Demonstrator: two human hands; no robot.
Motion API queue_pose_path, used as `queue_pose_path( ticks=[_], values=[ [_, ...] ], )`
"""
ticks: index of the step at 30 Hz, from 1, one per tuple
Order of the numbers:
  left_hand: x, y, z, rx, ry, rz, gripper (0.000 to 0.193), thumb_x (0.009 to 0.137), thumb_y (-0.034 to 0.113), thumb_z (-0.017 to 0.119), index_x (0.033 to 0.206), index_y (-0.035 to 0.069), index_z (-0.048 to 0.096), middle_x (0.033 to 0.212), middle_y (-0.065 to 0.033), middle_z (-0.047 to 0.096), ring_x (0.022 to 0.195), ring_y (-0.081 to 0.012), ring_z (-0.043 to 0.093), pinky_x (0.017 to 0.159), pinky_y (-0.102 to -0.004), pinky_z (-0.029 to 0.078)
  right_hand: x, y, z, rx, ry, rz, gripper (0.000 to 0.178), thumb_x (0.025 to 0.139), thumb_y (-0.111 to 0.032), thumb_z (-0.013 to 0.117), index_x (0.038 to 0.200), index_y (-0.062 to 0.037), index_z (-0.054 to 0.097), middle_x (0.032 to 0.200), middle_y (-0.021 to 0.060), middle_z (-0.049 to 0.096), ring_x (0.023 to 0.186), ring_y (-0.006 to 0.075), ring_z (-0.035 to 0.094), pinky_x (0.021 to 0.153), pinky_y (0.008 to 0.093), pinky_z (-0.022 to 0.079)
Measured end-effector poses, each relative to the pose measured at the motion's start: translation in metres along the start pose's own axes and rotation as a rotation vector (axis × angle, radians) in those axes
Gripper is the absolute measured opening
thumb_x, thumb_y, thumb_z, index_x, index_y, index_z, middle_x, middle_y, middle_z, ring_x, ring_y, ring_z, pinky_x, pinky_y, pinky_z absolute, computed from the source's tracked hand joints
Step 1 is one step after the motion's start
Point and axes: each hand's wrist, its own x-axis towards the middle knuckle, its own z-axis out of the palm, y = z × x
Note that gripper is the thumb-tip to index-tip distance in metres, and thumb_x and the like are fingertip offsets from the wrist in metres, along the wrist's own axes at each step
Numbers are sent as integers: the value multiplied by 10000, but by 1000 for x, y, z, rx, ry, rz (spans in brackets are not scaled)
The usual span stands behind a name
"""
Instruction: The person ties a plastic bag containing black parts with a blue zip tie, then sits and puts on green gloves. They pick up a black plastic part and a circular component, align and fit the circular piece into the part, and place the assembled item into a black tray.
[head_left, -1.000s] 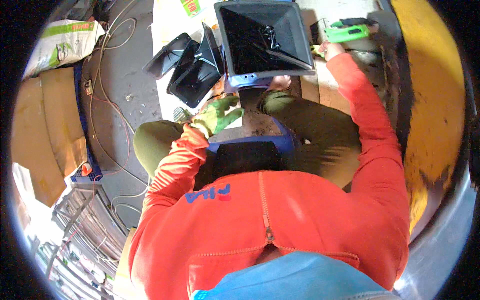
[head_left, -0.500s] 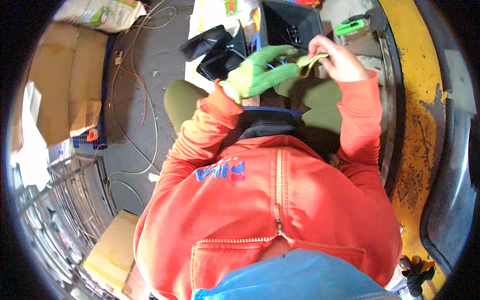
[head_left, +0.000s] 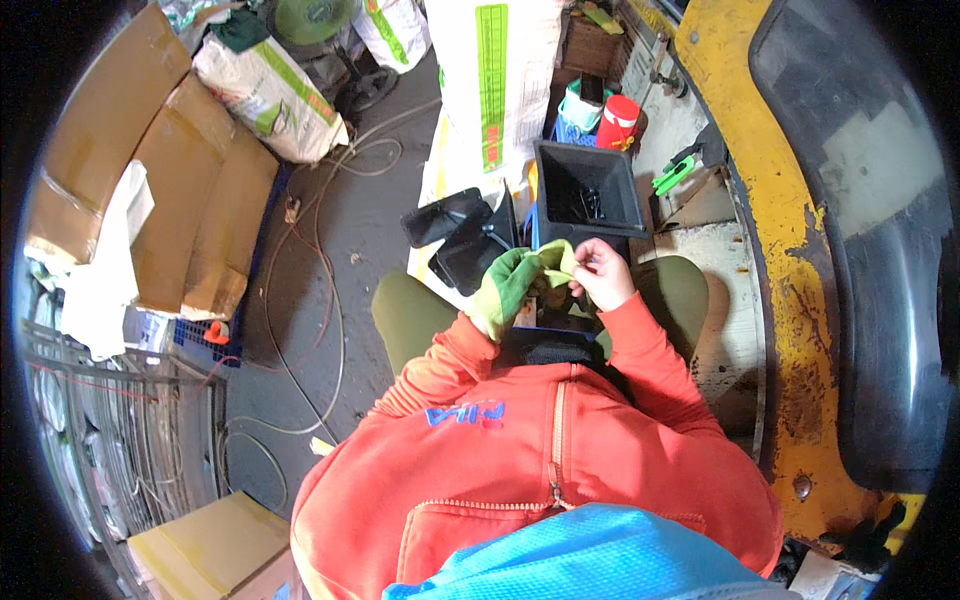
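Observation:
My left hand (head_left: pixel 503 287) wears a green work glove with a yellow-green cuff. Its fingers are closed on one side of a limp yellow-green glove (head_left: pixel 557 257), whose fabric matches that cuff. From the other side my bare right hand (head_left: pixel 604 274) pinches the glove's edge between thumb and fingertips. Both hands are close together above my lap. Just beyond my left hand are black plastic trays (head_left: pixel 446 216), one tilted against another. A deep black bin (head_left: pixel 636 205) with small dark pieces inside stands beyond my right hand.
A tall white sack (head_left: pixel 520 70) stands ahead, with a red cup (head_left: pixel 618 122) beside it. A green-handled cutter (head_left: pixel 674 177) lies to the right, near a worn yellow machine frame (head_left: pixel 800 300). Hoses (head_left: pixel 340 340) loop over the floor at left, near cardboard boxes (head_left: pixel 165 220).
My hands have come closer together, and the view has tilted up to show more beyond them. My left fingers, stretched out before, are now closed on the glove.

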Motion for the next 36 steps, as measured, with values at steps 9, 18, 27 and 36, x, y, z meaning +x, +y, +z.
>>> queue_pose_path(
  ticks=[9,18,27,36],
  values=[
    [-9,6,16,450,66,209,162,912,134,504,912,0,594,711,-45,577,656,-88,508,570,-265,427,-27,4,35,-858,97,-352,189,818,-47,506,997,-31,565,913,235,599,864,350,605,759,390,470],
    [-39,2,30,923,-129,341,204,908,137,449,985,-14,562,703,-190,579,642,-354,576,583,-399,444,-11,-8,18,896,148,170,325,921,-103,390,1197,8,519,1214,153,559,1037,286,576,884,400,485],
    [-50,16,54,1033,-244,878,298,798,134,546,1079,47,593,1005,-191,582,919,-324,553,804,-396,460,-2,-22,35,851,-1127,137,615,937,-459,239,1400,-55,265,1260,390,381,1114,511,465,918,608,387],
    [-61,30,74,1274,-498,616,319,847,107,456,1140,17,547,1016,-144,621,966,-293,591,848,-352,470,57,7,41,1061,-802,551,486,944,-372,361,1265,-16,439,1175,315,515,1112,446,502,968,539,381]
  ],
)
